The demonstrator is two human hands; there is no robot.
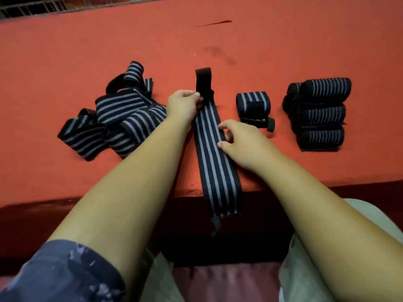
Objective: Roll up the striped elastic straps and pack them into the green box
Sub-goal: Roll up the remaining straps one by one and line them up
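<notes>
Pinching striped strap near its black end with left hand, gripping its edge (midway down) with right hand.

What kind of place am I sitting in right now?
Likely a small hand-packing workbench: a red-orange worktop with a pile of loose striped straps, a stack of rolled straps, and wire mesh behind. The left hand and right hand pinch one flat strap.

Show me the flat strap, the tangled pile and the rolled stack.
flat strap (212, 166): head view, its striped middle.
tangled pile (118, 106): head view, its centre.
rolled stack (320, 115): head view, middle roll.
</notes>
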